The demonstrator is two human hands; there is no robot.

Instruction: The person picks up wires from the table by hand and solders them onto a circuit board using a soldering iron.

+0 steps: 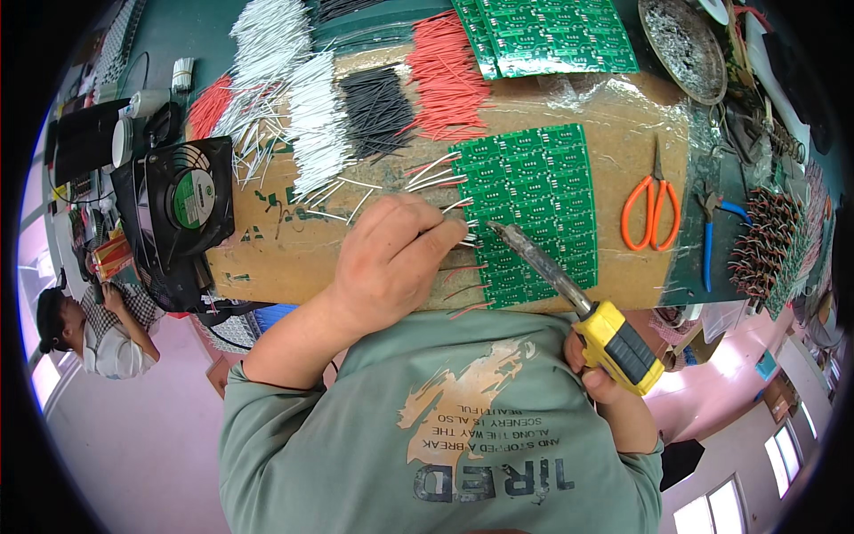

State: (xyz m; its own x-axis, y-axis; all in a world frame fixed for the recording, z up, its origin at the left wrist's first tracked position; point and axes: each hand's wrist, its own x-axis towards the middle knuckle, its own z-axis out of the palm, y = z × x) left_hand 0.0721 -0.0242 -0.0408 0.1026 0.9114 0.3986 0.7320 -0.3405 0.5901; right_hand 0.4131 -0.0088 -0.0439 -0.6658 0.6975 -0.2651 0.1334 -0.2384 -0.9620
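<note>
A green circuit board panel (543, 214) lies on the brown work board, with several white and red wires along its left edge. My left hand (391, 254) is closed in a pinch at that edge, on a white wire (470, 240) whose far end meets the panel. My right hand (598, 378) grips a yellow and black soldering iron (618, 347) from below. Its metal tip touches or hovers just over the panel's left edge, close to my left fingertips; which of the two I cannot tell. Loose white wires (334, 200) lie beyond my left hand.
Bundles of white wires (318, 120), black wires (375, 109) and red wires (445, 80) lie at the back. More green panels (556, 36) are stacked behind. A black fan (182, 200) stands left. Orange-handled scissors (652, 209) and blue-handled cutters (708, 240) lie right. Another person (102, 334) sits far left.
</note>
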